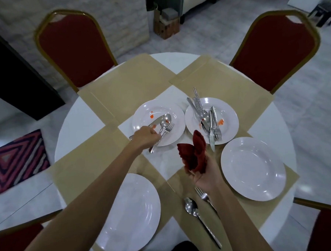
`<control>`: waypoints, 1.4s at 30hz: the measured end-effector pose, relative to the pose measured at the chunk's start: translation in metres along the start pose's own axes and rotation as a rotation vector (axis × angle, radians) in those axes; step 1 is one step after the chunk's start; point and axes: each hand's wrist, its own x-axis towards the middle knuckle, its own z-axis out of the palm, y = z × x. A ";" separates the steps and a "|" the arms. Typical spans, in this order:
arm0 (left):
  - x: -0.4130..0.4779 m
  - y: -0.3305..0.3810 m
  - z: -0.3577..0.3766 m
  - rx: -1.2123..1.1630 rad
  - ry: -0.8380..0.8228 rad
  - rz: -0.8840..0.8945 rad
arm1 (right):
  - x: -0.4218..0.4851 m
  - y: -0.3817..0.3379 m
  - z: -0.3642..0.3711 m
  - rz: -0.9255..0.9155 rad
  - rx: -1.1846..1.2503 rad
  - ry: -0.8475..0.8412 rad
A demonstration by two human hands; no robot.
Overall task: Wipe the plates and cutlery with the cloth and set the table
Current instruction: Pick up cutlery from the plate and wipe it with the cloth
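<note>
My left hand [145, 136] reaches over the near edge of a stained white plate [176, 115] and grips the handles of the cutlery on it: a knife, spoons and a fork [166, 130]. Just right of that plate, my right hand [203, 173] holds a crumpled dark red cloth [195, 152] above the table. A second stained plate [228, 112] carries several pieces of cutlery [208, 119]. Two clean plates lie nearer me, one at the left [131, 213] and one at the right [253, 168]. A spoon [196, 214] and a fork [203, 196] lie between them.
The round white table [79, 114] carries beige placemats [131, 83]. Red chairs with gold frames stand at the far left [74, 49] and far right [275, 48], and two more at the near corners. A patterned rug [17, 160] lies on the floor to the left.
</note>
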 end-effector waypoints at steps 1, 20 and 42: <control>-0.017 -0.001 0.002 -0.127 -0.035 -0.010 | -0.004 0.003 0.004 -0.009 -0.037 0.013; -0.158 -0.072 -0.040 -0.145 -0.341 0.196 | -0.047 0.049 0.069 -0.350 -0.934 0.029; -0.188 -0.108 -0.052 -0.351 -0.117 0.206 | -0.055 0.047 0.098 -0.593 -1.185 -0.038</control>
